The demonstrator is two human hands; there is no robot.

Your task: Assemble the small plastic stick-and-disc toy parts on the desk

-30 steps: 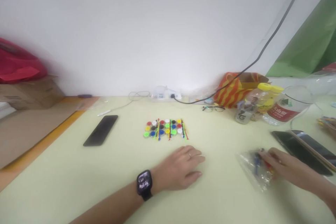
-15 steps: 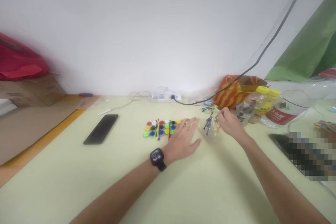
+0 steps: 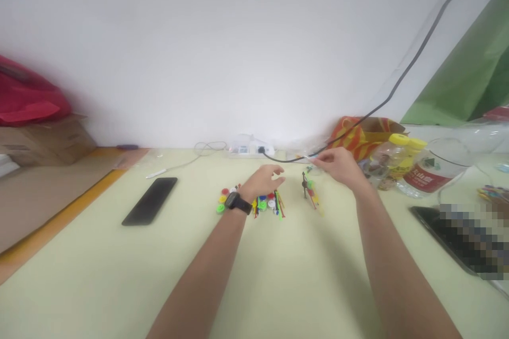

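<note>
My left hand [image 3: 263, 180], wearing a black watch on its wrist, hovers over colourful round plastic discs [image 3: 225, 198] and thin plastic sticks [image 3: 281, 204]. Its thumb and fingers are curved and apart, holding nothing; the hand and wrist hide part of the group. To the right, my right hand [image 3: 340, 167] is closed in a pinch on a see-through plastic bag [image 3: 314, 159], only faintly visible at the fingertips. Below that hand lies a small loose bunch of coloured sticks [image 3: 312, 193], black, green, red and yellow.
A black phone [image 3: 149, 201] lies at left, near a white cable. A power strip [image 3: 248, 149] sits by the wall. At right stand a striped orange bag [image 3: 348, 130], yellow-capped bottles [image 3: 392, 156], a large red-labelled bottle [image 3: 423, 177] and a dark tablet [image 3: 441, 233].
My left hand has moved slightly left and back, uncovering sticks and discs. My right hand has lifted the bag back toward the wall; the small bunch now lies outside it on the table.
</note>
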